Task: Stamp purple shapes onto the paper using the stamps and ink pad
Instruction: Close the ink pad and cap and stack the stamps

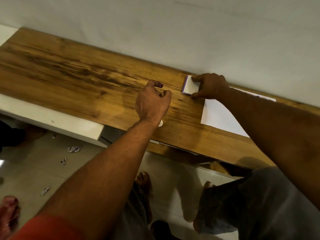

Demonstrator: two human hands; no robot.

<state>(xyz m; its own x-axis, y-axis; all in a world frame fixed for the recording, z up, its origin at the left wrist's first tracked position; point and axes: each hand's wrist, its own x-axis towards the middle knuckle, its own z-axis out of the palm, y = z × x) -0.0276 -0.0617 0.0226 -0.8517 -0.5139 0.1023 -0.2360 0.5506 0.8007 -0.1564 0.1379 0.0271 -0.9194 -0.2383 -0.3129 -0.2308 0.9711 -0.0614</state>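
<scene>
Table [86,70]: wood-grain top, smooth, semi-gloss. Paper [220,115] on table, R end: white, matt. Floor [34,170] below table: glossy tile.

Wooden tabletop [69,70] against white wall [155,23], crumpled paper scraps [74,149] on tiled floor [34,161]

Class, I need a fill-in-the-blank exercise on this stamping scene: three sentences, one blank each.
1. The right hand grips the ink pad, which has a ___ edge.
2. The left hand hovers above the ___ table.
3. The paper lies under the ___ forearm.

Missing words: purple; wooden; right
</scene>
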